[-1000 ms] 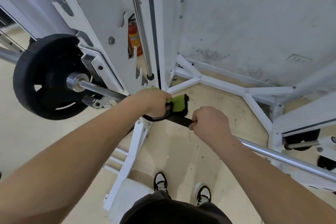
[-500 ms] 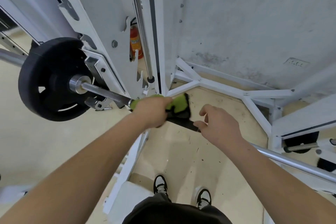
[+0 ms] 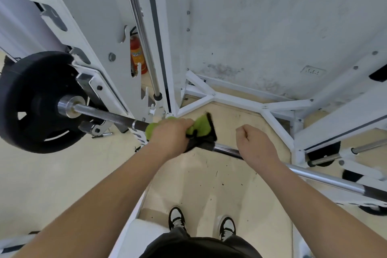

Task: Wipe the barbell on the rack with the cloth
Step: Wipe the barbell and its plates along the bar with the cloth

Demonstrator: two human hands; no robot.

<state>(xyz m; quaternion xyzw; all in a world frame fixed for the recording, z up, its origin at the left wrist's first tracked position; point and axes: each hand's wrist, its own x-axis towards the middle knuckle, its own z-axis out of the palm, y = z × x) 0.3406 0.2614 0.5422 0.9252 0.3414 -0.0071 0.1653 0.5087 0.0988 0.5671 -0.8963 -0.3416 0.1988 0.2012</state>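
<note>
Under left hand (image 3: pixel 169 136): green cloth (image 3: pixel 200 126) squeezed round barbell (image 3: pixel 109 115). Right hand (image 3: pixel 256 144) fisted on bar beside. Wiping underway; next, slide cloth along.

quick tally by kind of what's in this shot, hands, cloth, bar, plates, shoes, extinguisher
hands: 2, left hand and right hand
cloth: 1, green and black
barbell: 1
black weight plate: 1 fully seen; other dark plates low on the right are only partly visible
shoes: 2, left shoe and right shoe
fire extinguisher: 1
total: 8
</note>
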